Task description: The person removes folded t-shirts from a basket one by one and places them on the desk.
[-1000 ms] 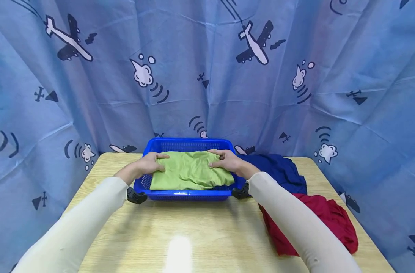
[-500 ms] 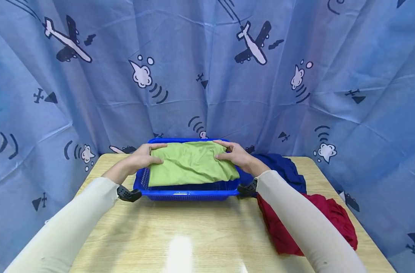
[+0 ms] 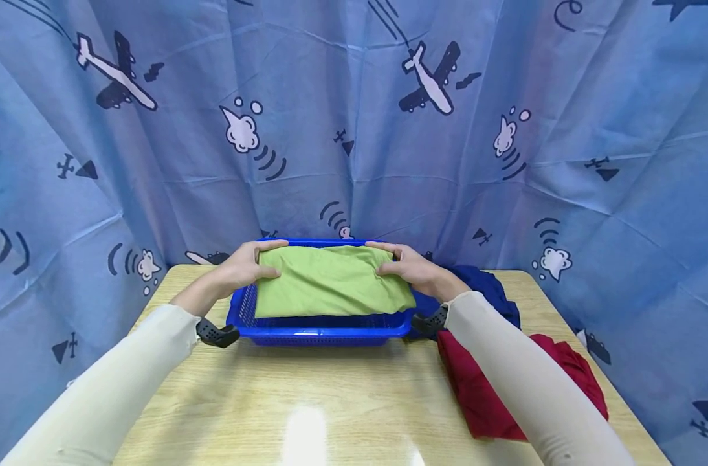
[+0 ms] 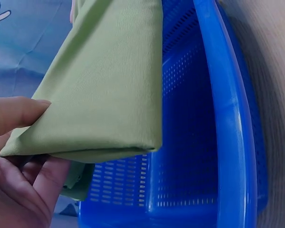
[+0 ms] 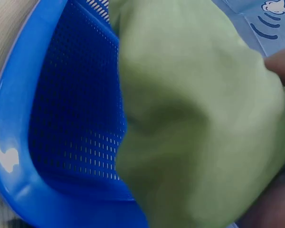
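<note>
A folded light-green cloth point(image 3: 331, 281) is held level over the blue plastic basket point(image 3: 325, 332), with part of the basket's dark interior showing below its front edge. My left hand point(image 3: 244, 264) grips the cloth's left end; in the left wrist view the thumb point(image 4: 26, 111) lies on top and curled fingers point(image 4: 52, 178) are underneath. At the other end my right hand point(image 3: 415, 268) grips the cloth, thumb on top. In the right wrist view the cloth point(image 5: 204, 104) hides most of that hand. The basket floor point(image 4: 190, 156) shows perforated walls around it.
A crumpled dark-blue cloth point(image 3: 488, 291) lies right of the basket on the wooden table point(image 3: 307, 395). A dark-red cloth point(image 3: 488, 401) lies nearer, partly under my right forearm. A blue curtain point(image 3: 307, 116) with printed airplanes hangs close behind the table.
Both hands have lifted the green cloth from inside the basket to above it. The cloth looks flatter and more stretched, and the right hand has moved slightly rightward.
</note>
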A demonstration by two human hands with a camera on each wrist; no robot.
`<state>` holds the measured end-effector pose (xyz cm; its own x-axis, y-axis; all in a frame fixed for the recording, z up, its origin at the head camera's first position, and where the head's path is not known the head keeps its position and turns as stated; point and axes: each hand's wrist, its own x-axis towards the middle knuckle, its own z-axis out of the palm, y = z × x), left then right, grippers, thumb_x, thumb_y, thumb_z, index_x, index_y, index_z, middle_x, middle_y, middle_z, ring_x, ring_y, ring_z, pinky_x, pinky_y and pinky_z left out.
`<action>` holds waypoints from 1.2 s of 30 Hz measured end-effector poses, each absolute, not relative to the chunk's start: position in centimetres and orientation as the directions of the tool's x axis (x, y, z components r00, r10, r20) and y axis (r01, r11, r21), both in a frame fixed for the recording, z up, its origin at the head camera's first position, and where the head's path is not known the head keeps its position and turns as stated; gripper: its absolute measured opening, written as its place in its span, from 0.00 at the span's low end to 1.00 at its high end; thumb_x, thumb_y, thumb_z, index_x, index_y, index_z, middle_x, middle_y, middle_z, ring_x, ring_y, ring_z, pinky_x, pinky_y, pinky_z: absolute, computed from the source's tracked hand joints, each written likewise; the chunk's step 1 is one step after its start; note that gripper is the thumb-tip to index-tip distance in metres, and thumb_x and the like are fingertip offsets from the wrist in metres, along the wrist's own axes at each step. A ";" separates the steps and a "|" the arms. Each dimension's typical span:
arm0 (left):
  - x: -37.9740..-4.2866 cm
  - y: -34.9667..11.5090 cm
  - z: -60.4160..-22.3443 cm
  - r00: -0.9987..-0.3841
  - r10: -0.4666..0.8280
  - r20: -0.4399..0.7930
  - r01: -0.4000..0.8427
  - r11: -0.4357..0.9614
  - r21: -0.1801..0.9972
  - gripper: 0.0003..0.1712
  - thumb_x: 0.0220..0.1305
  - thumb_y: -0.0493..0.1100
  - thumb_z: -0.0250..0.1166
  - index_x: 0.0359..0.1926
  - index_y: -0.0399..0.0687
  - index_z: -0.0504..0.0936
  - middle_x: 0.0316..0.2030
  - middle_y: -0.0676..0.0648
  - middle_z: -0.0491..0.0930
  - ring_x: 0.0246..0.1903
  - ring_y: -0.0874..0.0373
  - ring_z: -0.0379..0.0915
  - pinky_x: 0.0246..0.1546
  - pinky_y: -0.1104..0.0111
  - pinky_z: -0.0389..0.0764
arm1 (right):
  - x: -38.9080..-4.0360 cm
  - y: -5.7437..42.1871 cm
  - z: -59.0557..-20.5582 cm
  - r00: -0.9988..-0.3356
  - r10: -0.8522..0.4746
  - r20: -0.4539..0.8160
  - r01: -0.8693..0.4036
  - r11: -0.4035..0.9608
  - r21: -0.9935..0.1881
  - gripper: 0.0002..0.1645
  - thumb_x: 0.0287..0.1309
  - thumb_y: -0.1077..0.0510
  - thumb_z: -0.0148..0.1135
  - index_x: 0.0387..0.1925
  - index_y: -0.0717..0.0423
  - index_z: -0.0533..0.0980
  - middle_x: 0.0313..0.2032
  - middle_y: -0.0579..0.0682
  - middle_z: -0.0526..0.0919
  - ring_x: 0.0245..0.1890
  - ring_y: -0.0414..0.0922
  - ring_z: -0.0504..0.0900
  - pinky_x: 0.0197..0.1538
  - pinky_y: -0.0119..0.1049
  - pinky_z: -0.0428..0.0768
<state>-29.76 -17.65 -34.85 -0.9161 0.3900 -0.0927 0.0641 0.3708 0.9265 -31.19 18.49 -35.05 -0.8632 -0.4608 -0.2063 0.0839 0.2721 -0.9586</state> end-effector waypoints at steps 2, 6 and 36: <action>-29.7 -17.7 -34.6 -0.919 0.386 -0.079 0.079 0.376 0.923 0.43 0.64 0.28 0.62 0.78 0.45 0.59 0.58 0.34 0.78 0.40 0.64 0.80 0.42 0.69 0.84 | -31.2 18.5 -34.8 -0.869 -0.453 -0.197 0.077 0.271 -0.960 0.45 0.62 0.68 0.61 0.77 0.43 0.60 0.64 0.53 0.74 0.43 0.38 0.82 0.41 0.32 0.83; -29.6 -17.7 -34.1 -0.922 0.382 -0.067 0.091 0.381 0.920 0.43 0.64 0.29 0.62 0.78 0.46 0.59 0.59 0.34 0.77 0.42 0.65 0.79 0.43 0.71 0.83 | -31.2 18.5 -34.5 -0.889 -0.420 -0.183 0.073 0.263 -0.962 0.44 0.63 0.67 0.63 0.77 0.45 0.61 0.65 0.55 0.74 0.42 0.37 0.83 0.42 0.31 0.84; -29.1 -16.4 -31.3 -0.914 0.406 0.007 0.199 0.433 0.879 0.45 0.61 0.29 0.64 0.78 0.46 0.60 0.57 0.36 0.77 0.46 0.56 0.75 0.43 0.74 0.80 | -29.8 19.9 -32.1 -0.920 -0.378 -0.104 -0.012 0.292 -0.956 0.44 0.64 0.66 0.62 0.77 0.43 0.60 0.68 0.56 0.69 0.42 0.37 0.82 0.42 0.30 0.83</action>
